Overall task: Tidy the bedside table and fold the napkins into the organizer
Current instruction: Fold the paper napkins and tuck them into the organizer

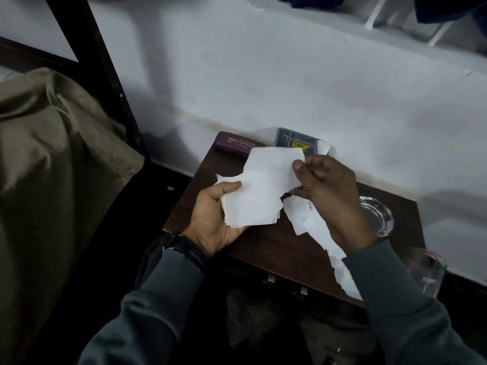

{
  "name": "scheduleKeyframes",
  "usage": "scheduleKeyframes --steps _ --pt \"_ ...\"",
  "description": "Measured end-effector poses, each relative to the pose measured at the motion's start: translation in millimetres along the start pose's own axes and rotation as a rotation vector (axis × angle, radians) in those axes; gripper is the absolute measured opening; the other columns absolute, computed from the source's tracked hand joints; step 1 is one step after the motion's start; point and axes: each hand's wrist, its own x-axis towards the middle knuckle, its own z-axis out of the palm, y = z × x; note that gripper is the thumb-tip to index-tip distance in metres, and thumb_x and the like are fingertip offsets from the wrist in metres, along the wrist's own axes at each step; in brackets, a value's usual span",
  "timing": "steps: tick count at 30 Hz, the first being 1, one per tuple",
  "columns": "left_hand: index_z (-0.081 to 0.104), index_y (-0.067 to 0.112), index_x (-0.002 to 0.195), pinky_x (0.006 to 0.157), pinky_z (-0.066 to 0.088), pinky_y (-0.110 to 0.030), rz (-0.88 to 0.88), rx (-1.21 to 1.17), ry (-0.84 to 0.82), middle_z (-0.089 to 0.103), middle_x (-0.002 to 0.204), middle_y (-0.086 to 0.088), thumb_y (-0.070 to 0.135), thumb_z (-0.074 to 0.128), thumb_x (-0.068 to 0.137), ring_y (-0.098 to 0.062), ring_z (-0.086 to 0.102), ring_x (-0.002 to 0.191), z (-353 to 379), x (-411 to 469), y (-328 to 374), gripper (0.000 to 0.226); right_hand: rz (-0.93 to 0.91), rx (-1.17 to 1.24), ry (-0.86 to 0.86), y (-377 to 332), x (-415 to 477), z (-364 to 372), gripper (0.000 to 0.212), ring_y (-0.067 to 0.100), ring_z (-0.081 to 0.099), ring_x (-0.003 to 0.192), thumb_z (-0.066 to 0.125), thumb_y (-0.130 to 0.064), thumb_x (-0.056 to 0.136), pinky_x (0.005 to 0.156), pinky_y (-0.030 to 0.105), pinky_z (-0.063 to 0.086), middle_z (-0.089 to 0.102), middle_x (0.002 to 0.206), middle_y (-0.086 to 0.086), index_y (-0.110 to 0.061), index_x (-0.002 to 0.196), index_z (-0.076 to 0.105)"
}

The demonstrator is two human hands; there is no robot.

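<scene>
Holding white napkin (263, 185) — creased, ragged-edged — left hand (210, 217), right hand (326, 185)

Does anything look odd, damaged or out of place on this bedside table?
Yes: the napkins being held have ragged, torn-looking edges, and a loose strip sprawls across the table to its front edge.

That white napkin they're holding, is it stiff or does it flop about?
Probably floppy: the napkin bends and creases between the left hand and right hand. Likely very light, since fingertip pinches hold it up. Its ragged lower edge suggests it tears easily.
</scene>
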Motion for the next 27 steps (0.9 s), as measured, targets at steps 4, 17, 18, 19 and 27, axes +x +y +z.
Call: scheduleKeyframes --steps 4,17,18,19,27 --pt "0.045 0.003 0.151 0.120 0.029 -0.059 -0.017 -0.041 -0.035 0.043 0.157 -0.021 0.043 0.045 0.095 -0.044 0.041 0.145 -5.4 -1.2 2.5 0.069 0.007 0.182 -0.138 -24.9 -16.1 1.0 0.022 0.031 0.071 0.082 0.070 -0.012 0.095 0.071 0.035 0.064 0.073 0.098 0.028 0.003 0.111 0.066" --pt "0.045 0.011 0.153 0.125 0.016 -0.058 -0.006 -0.102 -0.138 0.042 0.159 -0.019 0.080 0.041 0.090 -0.040 0.035 0.149 -2.5 -2.5 1.2 0.093 0.094 -0.019 -0.147 3.6 -11.4 22.5 0.008 0.026 0.072 0.074 0.075 -0.012 0.092 0.074 0.049 0.061 0.080 0.090 0.014 -0.008 0.098 0.073" --pt "0.049 0.011 0.151 0.125 0.017 -0.057 -0.001 -0.091 -0.136 0.044 0.158 -0.019 0.080 0.040 0.090 -0.040 0.036 0.149 -2.5 -2.6 1.6 0.093 0.100 -0.047 -0.126 9.9 -11.2 24.2 0.005 0.026 0.072 0.069 0.075 -0.010 0.092 0.071 0.050 0.061 0.079 0.087 0.014 -0.009 0.096 0.073" --pt "0.054 0.010 0.147 0.125 0.019 -0.056 0.002 -0.075 -0.133 0.046 0.156 -0.019 0.081 0.039 0.090 -0.039 0.037 0.148 -2.8 -2.6 1.8 0.093 0.106 -0.055 -0.105 15.0 -11.7 26.1 0.004 0.024 0.072 0.064 0.075 -0.010 0.092 0.066 0.047 0.061 0.079 0.084 0.014 -0.011 0.094 0.072" --pt "0.043 0.003 0.151 0.123 0.025 -0.056 0.003 -0.069 -0.133 0.036 0.161 -0.021 0.078 0.044 0.091 -0.037 0.031 0.151 -1.2 -2.4 2.5 0.097 -0.100 -0.275 0.092 32.1 -16.9 40.2 0.010 0.005 0.072 0.068 0.077 -0.026 0.089 0.066 0.019 0.057 0.075 0.078 -0.012 -0.031 0.087 0.069"
